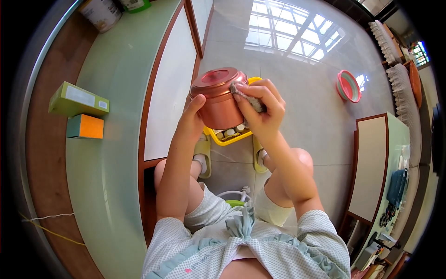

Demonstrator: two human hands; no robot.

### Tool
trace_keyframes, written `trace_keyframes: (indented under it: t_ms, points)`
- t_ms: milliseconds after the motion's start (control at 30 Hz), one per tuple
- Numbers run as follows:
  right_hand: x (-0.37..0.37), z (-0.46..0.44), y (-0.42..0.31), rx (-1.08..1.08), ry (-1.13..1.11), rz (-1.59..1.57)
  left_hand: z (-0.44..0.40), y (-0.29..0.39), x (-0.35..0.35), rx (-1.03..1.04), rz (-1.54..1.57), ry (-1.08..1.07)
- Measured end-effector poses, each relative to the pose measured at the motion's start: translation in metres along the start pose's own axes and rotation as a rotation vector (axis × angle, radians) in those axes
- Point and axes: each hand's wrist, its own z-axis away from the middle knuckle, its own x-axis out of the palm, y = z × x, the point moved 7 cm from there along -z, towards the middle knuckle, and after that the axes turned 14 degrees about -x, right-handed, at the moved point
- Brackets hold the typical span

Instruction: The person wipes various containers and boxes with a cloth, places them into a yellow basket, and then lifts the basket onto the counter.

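Note:
A shiny copper-pink metal canister [216, 109] is held up in front of me, its round end with a recessed disc facing upward. My left hand [191, 114] is closed around its left side, the thumb on the front and the other fingers hidden behind. In my right hand [267, 104] a small grey cloth [254, 103] is pinched and pressed against the canister's right rim. Below the canister, on the floor between my feet, stands a yellow basket [228, 141] with several small white-capped containers, partly covered by the canister and my hands.
On my left runs a green-topped cabinet [111, 158] bearing a green box [79, 100], an orange box [88, 126] and tins [101, 15]. A pink-rimmed basin [348, 87] is on the tiled floor ahead right. Another low cabinet [371, 167] and a sofa [404, 100] line the right.

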Motion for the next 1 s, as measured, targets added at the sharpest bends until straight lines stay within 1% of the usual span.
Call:
trace_keyframes:
  t_ms: [67,167,200,233,267,333,367,467,500,600,633,733,800,900,1000]
  points:
    - [-0.002,0.004,0.01,0.141,0.007,0.015,0.0,0.0,-0.002,0.039,0.032,-0.021]
    - [0.001,0.012,0.036,0.492,0.118,-0.256,-0.001,-0.008,-0.011,0.053,0.13,-0.17]
    - [0.002,0.016,0.043,0.608,0.157,-0.345,-0.001,-0.002,-0.004,0.082,0.118,-0.159]
    - [0.003,0.016,0.039,0.585,0.185,-0.363,-0.001,0.007,0.009,0.11,0.105,-0.151]
    - [0.0,0.015,0.034,0.518,0.159,-0.292,-0.001,0.012,0.017,0.139,0.094,-0.141]
    - [-0.003,0.017,0.021,0.388,0.102,-0.154,-0.003,0.008,0.016,0.118,0.145,-0.112]
    - [-0.004,0.01,0.007,0.175,0.056,-0.053,-0.004,0.006,0.014,0.109,0.171,-0.095]
    - [0.007,0.001,-0.024,-0.248,-0.1,0.039,-0.009,-0.009,0.0,0.039,0.135,-0.061]
    - [0.005,0.0,-0.024,-0.259,-0.091,0.049,-0.01,-0.01,0.001,0.052,0.153,-0.053]
    - [-0.003,0.0,-0.009,-0.012,0.045,0.026,-0.009,-0.012,-0.001,0.066,0.165,0.011]
    - [-0.005,0.005,0.005,0.133,0.036,0.027,-0.011,-0.014,-0.001,0.063,0.177,0.002]
    - [-0.001,0.028,0.046,0.645,0.204,-0.323,-0.014,-0.019,-0.003,0.034,0.191,0.003]
    - [0.004,0.036,0.056,0.722,0.223,-0.438,-0.016,-0.021,-0.005,-0.007,0.181,0.043]
    - [0.007,0.049,0.068,0.881,0.197,-0.502,-0.014,-0.019,0.003,0.026,0.143,-0.107]
    - [0.008,0.058,0.073,0.907,0.136,-0.495,-0.016,-0.022,-0.005,0.004,0.175,-0.014]
